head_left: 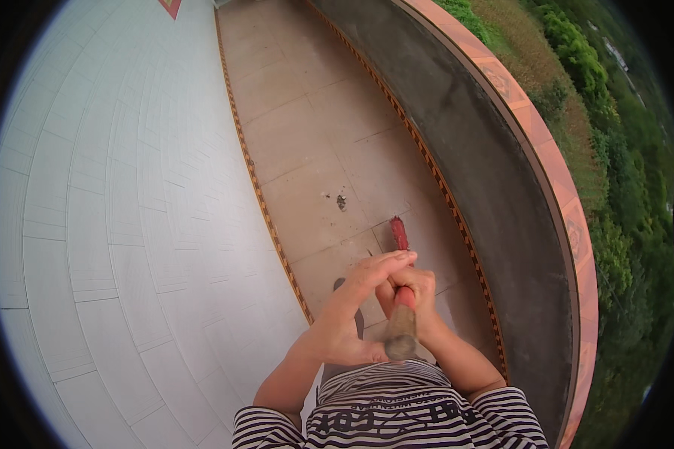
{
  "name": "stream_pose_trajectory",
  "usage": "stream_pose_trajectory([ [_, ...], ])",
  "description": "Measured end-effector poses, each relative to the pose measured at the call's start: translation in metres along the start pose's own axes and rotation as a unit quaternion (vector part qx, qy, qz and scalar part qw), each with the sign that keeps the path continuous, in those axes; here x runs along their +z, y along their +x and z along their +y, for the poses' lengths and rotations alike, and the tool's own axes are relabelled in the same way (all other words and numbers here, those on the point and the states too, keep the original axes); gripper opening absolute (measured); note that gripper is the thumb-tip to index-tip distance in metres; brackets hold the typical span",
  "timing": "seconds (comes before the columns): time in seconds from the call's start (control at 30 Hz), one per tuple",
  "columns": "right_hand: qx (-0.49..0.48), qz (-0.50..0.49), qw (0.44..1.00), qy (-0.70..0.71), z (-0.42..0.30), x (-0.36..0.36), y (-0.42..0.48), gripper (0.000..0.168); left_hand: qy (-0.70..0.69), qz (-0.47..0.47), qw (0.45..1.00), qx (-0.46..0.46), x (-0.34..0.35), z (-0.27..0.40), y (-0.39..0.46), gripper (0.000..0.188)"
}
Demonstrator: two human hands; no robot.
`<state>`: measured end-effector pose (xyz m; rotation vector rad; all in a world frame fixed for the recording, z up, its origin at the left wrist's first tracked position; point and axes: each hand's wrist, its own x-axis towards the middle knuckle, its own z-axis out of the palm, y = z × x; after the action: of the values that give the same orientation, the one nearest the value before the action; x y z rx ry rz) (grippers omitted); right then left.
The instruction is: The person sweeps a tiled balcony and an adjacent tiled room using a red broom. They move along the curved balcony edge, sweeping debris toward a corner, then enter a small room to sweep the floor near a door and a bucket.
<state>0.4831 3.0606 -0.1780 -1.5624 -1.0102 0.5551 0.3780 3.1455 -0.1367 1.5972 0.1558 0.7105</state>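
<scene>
A long-handled tool points down to the tiled floor, its worn wooden handle end [401, 337] upward near my chest and its ragged red lower end [399, 233] over the tiles. What kind of tool it is I cannot tell. My right hand [418, 289] grips the red part of the shaft. Around it curves my left hand [354, 308], fingers spread apart, its fingertips over the right hand and its thumb close beside the wooden end; whether that thumb touches the wood is unclear. A small heap of dark and pale debris [341, 202] lies on the floor ahead.
A white tiled wall [118, 224] rises on the left. Along the right runs a low dark parapet [483, 168] with a pink tiled top [561, 196], greenery beyond it. Patterned border strips edge the beige floor tiles [292, 140]. Part of a dark shoe shows below my left hand.
</scene>
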Motion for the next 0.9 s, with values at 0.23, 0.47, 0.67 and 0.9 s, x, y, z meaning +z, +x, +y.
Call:
stream_pose_trajectory([
  [0.23, 0.096, 0.032, 0.977, -0.187, 0.153, 0.023, -0.067, 0.024, -0.221, 0.173, 0.947, -0.158, 0.028, -0.073, -0.037, 0.046],
  [0.47, 0.237, 0.003, 0.951, -0.198, 0.244, 0.114, -0.07, 0.025, -0.171, 0.114, 0.957, -0.206, -0.061, -0.103, -0.021, 0.051],
  [0.67, 0.135, 0.066, 0.989, -0.011, 0.193, 0.209, 0.102, 0.015, 0.031, 0.023, 0.991, -0.13, -0.139, -0.056, 0.084, 0.052],
  [0.9, -0.034, 0.144, 0.987, 0.058, 0.226, 0.175, 0.219, 0.022, 0.215, -0.107, 0.97, 0.03, -0.086, -0.088, 0.155, 0.05],
])
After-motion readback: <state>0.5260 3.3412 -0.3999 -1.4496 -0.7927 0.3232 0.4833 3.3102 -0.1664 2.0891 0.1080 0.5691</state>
